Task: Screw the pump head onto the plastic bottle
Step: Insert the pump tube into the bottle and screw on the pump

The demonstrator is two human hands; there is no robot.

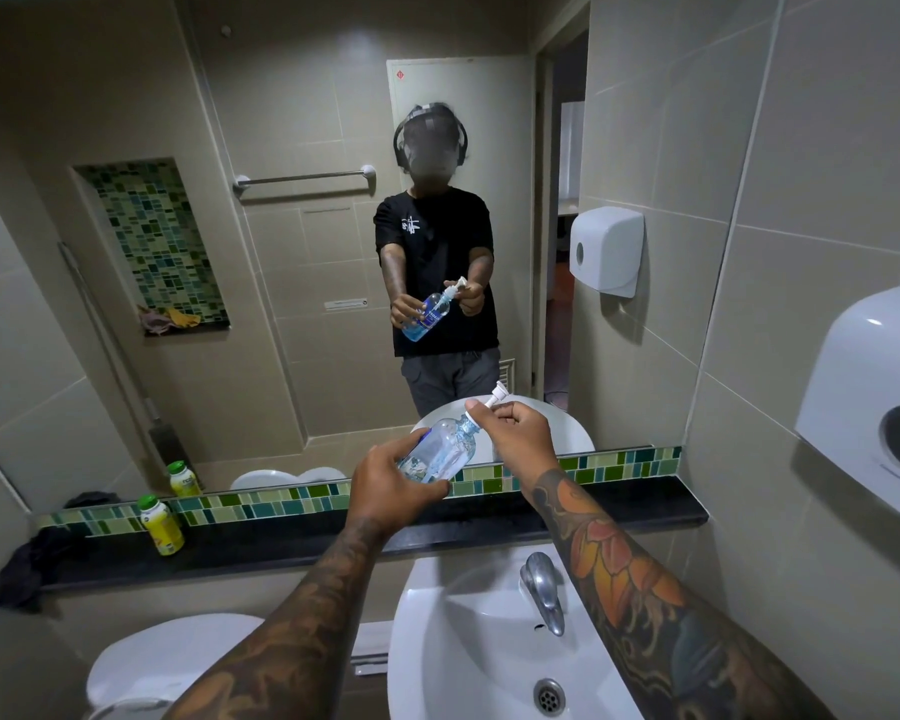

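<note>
Head view: plastic bottle (444, 449) tilted, pump head (495, 397) pointing up-right.

white sink (437, 662) with chrome tap (544, 589) and drain (548, 696) | black ledge (619, 506) under mirror (281, 252) | yellow green-capped bottle (161, 524) and dark cloth (27, 563) on ledge at left | two white wall dispensers (608, 254) (868, 402) at right | toilet (162, 662) lower left

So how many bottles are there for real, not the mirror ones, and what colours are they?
Clear bottle with blue liquid, held in the left hand, pump head in the right hand: 1
Yellow bottle with green cap, on the black shelf: 1
Total: 2
</note>
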